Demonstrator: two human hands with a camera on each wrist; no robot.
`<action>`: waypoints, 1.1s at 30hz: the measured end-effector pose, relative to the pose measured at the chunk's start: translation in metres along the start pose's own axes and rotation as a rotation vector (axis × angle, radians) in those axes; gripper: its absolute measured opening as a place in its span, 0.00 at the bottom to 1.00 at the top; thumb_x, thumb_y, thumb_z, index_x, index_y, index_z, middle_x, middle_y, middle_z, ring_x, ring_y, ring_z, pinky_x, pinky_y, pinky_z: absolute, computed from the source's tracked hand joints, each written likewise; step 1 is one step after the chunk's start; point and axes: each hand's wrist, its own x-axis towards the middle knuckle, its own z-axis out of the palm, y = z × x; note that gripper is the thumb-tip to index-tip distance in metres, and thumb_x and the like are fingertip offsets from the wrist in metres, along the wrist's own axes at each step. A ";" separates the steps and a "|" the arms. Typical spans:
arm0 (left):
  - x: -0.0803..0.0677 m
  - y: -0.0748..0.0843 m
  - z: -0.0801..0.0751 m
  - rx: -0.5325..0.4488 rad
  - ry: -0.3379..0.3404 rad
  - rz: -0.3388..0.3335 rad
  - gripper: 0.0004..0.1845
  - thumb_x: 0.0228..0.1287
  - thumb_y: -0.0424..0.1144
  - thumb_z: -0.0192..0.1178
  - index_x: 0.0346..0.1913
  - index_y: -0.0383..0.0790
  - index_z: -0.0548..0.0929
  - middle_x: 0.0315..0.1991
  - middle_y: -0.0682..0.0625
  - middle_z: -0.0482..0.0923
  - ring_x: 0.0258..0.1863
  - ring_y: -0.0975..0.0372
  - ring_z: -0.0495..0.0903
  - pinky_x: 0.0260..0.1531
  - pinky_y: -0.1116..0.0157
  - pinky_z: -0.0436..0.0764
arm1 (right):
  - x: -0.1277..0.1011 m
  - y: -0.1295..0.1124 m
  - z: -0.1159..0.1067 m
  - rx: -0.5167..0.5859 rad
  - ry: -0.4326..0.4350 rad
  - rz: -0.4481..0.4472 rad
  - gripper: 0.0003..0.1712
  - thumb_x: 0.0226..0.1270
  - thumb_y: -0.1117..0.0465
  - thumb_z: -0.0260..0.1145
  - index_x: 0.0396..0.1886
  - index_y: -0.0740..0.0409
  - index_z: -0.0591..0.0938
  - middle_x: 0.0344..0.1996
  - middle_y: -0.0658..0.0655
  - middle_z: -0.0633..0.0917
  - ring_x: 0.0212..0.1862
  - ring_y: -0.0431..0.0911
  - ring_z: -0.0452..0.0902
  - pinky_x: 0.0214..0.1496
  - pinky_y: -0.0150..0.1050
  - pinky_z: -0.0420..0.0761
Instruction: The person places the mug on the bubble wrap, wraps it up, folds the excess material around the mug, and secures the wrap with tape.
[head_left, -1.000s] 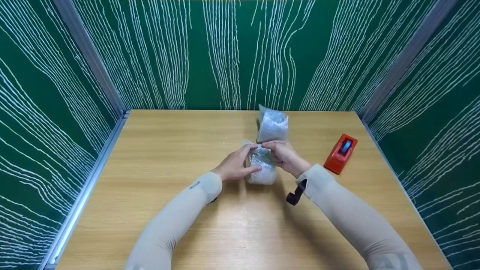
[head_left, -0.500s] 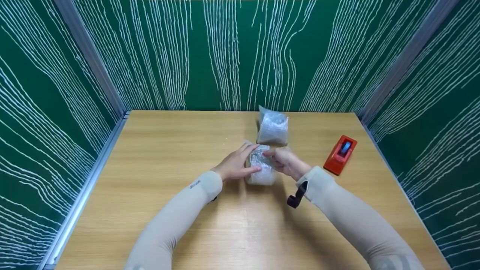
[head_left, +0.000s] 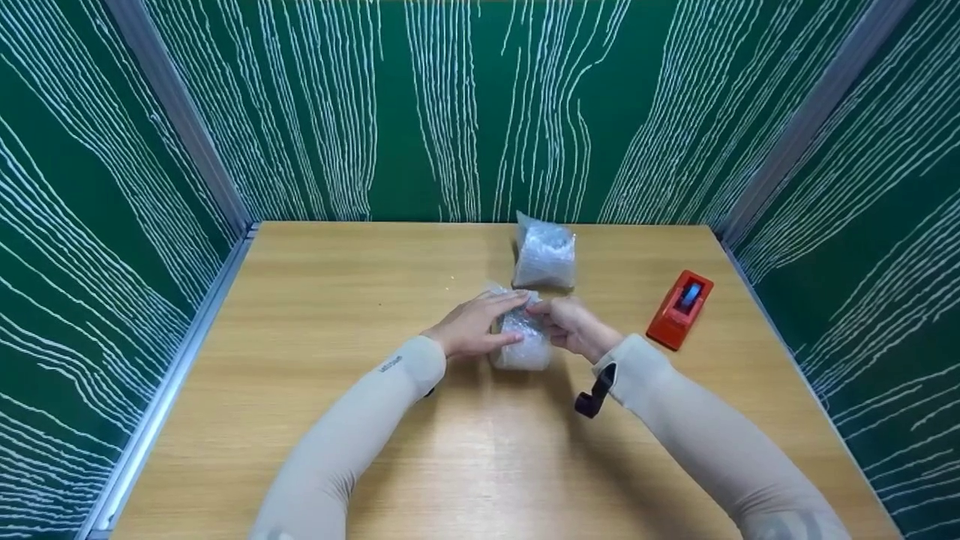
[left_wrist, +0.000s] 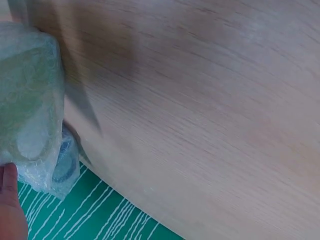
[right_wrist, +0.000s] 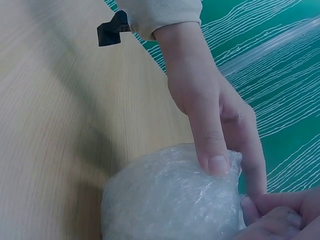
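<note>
A bundle in clear bubble wrap [head_left: 525, 346] stands on the wooden table, slightly right of the middle. My left hand [head_left: 474, 324] holds it from the left, thumb on the near side and fingers over the far top edge. On the right side, my right hand [head_left: 574, 324] pinches at the wrap with bent fingers. In the right wrist view, the left thumb lies on the wrapped bundle [right_wrist: 170, 200], and the right hand's fingers [right_wrist: 277, 222] are close to the left fingertips. Something greenish shows blurrily through the wrapped bundle [left_wrist: 27, 95] in the left wrist view; its kind is unclear.
A second bubble-wrapped bundle [head_left: 546, 255] stands right behind, near the back edge. To the right lies a red tape dispenser [head_left: 679, 311] with a blue roll. Green walls with white lines [head_left: 390, 112] enclose the wooden table [head_left: 337, 277] at the back and sides.
My right fingertips have come from the bundle's far edge a little nearer. My left fingers have slid rightward over its top, while the left thumb keeps its place. The bundle stays put.
</note>
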 end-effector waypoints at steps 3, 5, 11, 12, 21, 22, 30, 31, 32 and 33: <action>0.001 -0.001 0.001 -0.001 -0.010 -0.010 0.41 0.79 0.67 0.57 0.88 0.62 0.59 0.87 0.60 0.58 0.88 0.57 0.56 0.87 0.49 0.58 | -0.001 0.001 0.000 -0.026 0.018 0.026 0.22 0.77 0.60 0.66 0.18 0.47 0.76 0.14 0.42 0.69 0.21 0.38 0.62 0.28 0.31 0.65; 0.001 -0.002 0.002 0.022 -0.010 0.000 0.41 0.79 0.66 0.57 0.88 0.59 0.60 0.87 0.59 0.59 0.88 0.57 0.56 0.88 0.50 0.58 | -0.001 0.002 0.000 -0.049 0.020 0.040 0.22 0.77 0.59 0.66 0.18 0.46 0.76 0.15 0.42 0.69 0.22 0.38 0.62 0.29 0.31 0.65; 0.002 -0.003 0.002 0.071 -0.008 0.016 0.40 0.80 0.64 0.56 0.87 0.54 0.61 0.88 0.56 0.59 0.88 0.54 0.56 0.88 0.50 0.57 | 0.000 0.003 0.000 -0.113 -0.006 0.063 0.23 0.77 0.57 0.65 0.16 0.43 0.76 0.16 0.41 0.69 0.25 0.37 0.63 0.33 0.31 0.64; 0.002 -0.003 0.002 0.071 -0.010 0.014 0.41 0.80 0.64 0.56 0.87 0.54 0.61 0.88 0.56 0.59 0.88 0.54 0.56 0.88 0.50 0.57 | 0.000 0.003 0.000 -0.114 -0.010 0.061 0.24 0.77 0.58 0.65 0.16 0.43 0.75 0.16 0.41 0.69 0.25 0.37 0.63 0.32 0.31 0.64; 0.002 -0.003 0.002 0.069 -0.015 -0.002 0.41 0.80 0.67 0.54 0.88 0.57 0.60 0.88 0.59 0.57 0.88 0.56 0.56 0.88 0.51 0.58 | -0.002 -0.010 -0.005 -0.093 -0.038 0.049 0.25 0.78 0.62 0.65 0.16 0.47 0.72 0.15 0.43 0.67 0.20 0.38 0.59 0.24 0.30 0.59; 0.002 -0.003 0.001 0.069 -0.015 -0.001 0.41 0.80 0.67 0.54 0.88 0.57 0.59 0.88 0.59 0.57 0.88 0.56 0.55 0.88 0.51 0.58 | -0.002 -0.011 -0.006 -0.095 -0.034 0.045 0.23 0.77 0.62 0.65 0.18 0.47 0.73 0.15 0.43 0.68 0.20 0.38 0.59 0.24 0.30 0.60; 0.002 -0.001 0.000 0.071 -0.025 -0.007 0.41 0.80 0.66 0.55 0.88 0.57 0.59 0.88 0.59 0.57 0.88 0.56 0.55 0.88 0.51 0.57 | 0.000 -0.012 -0.007 -0.119 0.003 -0.001 0.18 0.73 0.64 0.68 0.22 0.49 0.76 0.16 0.44 0.70 0.20 0.38 0.61 0.22 0.30 0.61; 0.002 -0.001 0.000 0.069 -0.028 -0.013 0.41 0.80 0.66 0.55 0.88 0.57 0.59 0.88 0.59 0.57 0.88 0.56 0.55 0.88 0.51 0.57 | 0.000 -0.011 -0.007 -0.141 0.017 -0.012 0.18 0.73 0.64 0.69 0.22 0.49 0.77 0.15 0.44 0.70 0.20 0.39 0.62 0.22 0.31 0.61; 0.001 -0.001 0.000 0.065 -0.029 -0.020 0.41 0.80 0.66 0.55 0.88 0.58 0.59 0.88 0.60 0.57 0.88 0.56 0.55 0.88 0.51 0.57 | 0.000 -0.010 -0.007 -0.171 0.032 -0.027 0.18 0.72 0.64 0.70 0.21 0.48 0.77 0.15 0.44 0.70 0.20 0.39 0.62 0.23 0.31 0.61; 0.001 -0.001 0.000 0.061 -0.028 -0.024 0.41 0.80 0.66 0.55 0.88 0.58 0.59 0.88 0.60 0.57 0.88 0.56 0.55 0.88 0.51 0.57 | 0.001 -0.009 -0.006 -0.205 0.054 -0.050 0.18 0.71 0.64 0.71 0.20 0.48 0.78 0.15 0.44 0.70 0.20 0.39 0.62 0.23 0.32 0.61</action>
